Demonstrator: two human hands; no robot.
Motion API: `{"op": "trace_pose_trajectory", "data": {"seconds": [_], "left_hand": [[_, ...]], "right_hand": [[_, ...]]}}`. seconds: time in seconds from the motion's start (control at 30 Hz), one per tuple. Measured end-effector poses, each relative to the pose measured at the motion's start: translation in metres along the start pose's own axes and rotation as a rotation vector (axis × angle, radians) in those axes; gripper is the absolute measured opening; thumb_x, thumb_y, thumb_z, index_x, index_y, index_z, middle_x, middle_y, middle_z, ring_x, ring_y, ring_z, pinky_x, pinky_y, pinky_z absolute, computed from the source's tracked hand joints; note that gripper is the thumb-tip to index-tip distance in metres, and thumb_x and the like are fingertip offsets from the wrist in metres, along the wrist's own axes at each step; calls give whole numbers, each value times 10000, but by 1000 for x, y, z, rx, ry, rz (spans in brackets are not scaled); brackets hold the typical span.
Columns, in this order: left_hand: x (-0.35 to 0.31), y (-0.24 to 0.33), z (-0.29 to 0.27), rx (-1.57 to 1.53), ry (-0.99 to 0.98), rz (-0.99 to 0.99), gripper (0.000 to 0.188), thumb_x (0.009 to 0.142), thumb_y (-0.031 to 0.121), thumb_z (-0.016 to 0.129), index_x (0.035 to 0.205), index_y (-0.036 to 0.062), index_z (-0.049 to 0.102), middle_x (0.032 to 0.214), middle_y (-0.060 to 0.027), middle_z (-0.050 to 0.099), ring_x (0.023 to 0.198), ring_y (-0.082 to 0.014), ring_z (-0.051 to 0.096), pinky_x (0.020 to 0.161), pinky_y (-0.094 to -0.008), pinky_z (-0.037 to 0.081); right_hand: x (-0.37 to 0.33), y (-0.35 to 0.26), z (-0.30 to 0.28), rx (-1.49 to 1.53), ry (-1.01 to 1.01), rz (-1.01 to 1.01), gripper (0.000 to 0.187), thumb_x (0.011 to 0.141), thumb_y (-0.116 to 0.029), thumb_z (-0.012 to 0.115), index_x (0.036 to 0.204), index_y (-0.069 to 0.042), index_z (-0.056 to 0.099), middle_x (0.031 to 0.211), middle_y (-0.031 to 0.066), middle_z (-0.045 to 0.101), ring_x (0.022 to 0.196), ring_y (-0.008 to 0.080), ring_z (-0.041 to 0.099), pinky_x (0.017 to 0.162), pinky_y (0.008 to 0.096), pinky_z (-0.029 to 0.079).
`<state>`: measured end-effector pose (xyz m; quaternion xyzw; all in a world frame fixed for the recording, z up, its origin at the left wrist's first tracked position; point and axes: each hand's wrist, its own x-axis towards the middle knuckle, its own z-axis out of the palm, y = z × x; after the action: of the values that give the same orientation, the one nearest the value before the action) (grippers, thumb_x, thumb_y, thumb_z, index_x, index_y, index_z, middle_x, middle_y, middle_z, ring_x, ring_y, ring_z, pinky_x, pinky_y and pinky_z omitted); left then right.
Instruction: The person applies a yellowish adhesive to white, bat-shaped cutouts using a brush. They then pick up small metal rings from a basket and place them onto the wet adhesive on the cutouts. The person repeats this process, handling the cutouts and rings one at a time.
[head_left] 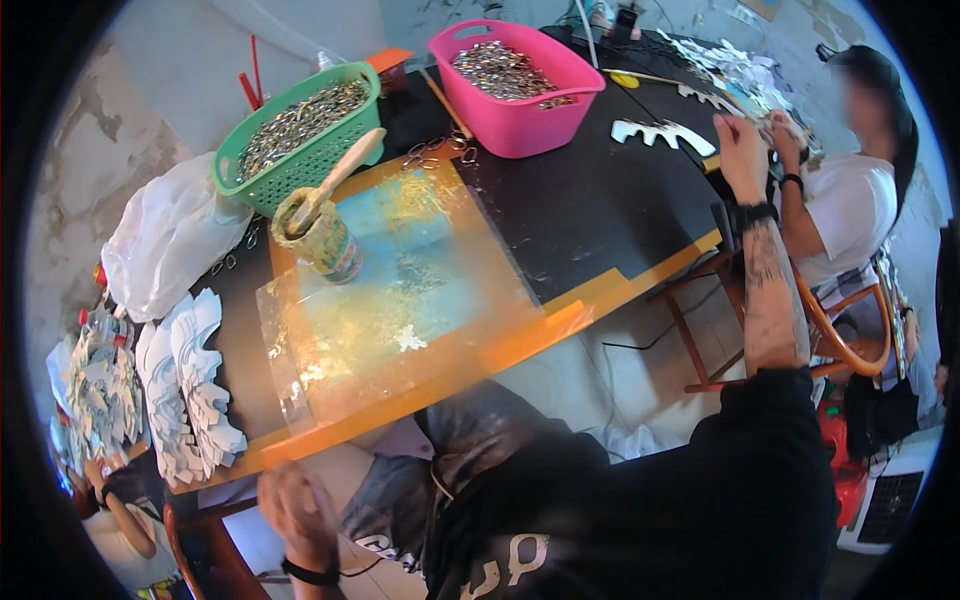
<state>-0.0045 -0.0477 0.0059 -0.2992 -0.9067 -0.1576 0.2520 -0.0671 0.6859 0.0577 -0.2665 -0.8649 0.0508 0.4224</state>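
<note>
Green basket [290,170] partly behind pot [332,252] & brush [342,168], far frm L hand [298,507].

Bare lane is left on the black surface [570,235], right of the tub [328,247] and in front of the pink basket [522,132]. Back left is blocked by the green basket [268,192], left side by white cutouts [192,385]; rightward reach is limited by a co-worker [852,205].

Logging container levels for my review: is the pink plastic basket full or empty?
Full, or nearly so: small shiny metal pieces fill the pink plastic basket, heaped close to its rim.
</note>
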Motion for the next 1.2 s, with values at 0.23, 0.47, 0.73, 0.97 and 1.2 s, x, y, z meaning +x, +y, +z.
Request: {"op": "trace_pose_trajectory", "data": {"seconds": [0.23,0.47,0.73,0.97,1.2], "left_hand": [[-3,-125,-19,282,-33,-346,74,888,40,646,958,21,634,919,-201,610,882,-414,605,768,-481,481],[31,-121,-46,248,52,-649,170,908,187,733,983,49,668,886,-126,627,805,-326,641,735,-424,495],[38,-194,-29,254,-58,-735,308,953,226,713,1123,-30,705,1016,-164,728,870,-272,700,814,-362,539],[47,-230,-47,-283,-259,-946,298,906,243,761,1047,-19,742,934,-152,756,861,-230,711,804,-355,543],[48,-229,-42,-133,-240,-770,279,939,237,693,1054,-12,740,863,-109,727,768,-173,666,728,-323,525]], "right_hand": [[-118,-102,-15,86,-528,-261,421,1005,-318,672,755,-1,554,619,217,498,527,362,480,515,445,357],[-146,-108,-15,111,-736,-373,366,1027,-218,624,793,23,478,649,211,485,597,408,510,563,474,360],[-154,-98,1,46,-593,-391,359,1047,-239,591,825,22,487,714,225,535,684,443,563,619,504,409],[-155,-131,-39,-88,-553,-326,359,1042,-252,600,815,9,503,735,192,550,642,377,555,594,467,420],[-160,-206,-69,259,-479,-468,243,993,-123,669,852,11,523,721,129,493,608,268,481,567,386,380]]}}
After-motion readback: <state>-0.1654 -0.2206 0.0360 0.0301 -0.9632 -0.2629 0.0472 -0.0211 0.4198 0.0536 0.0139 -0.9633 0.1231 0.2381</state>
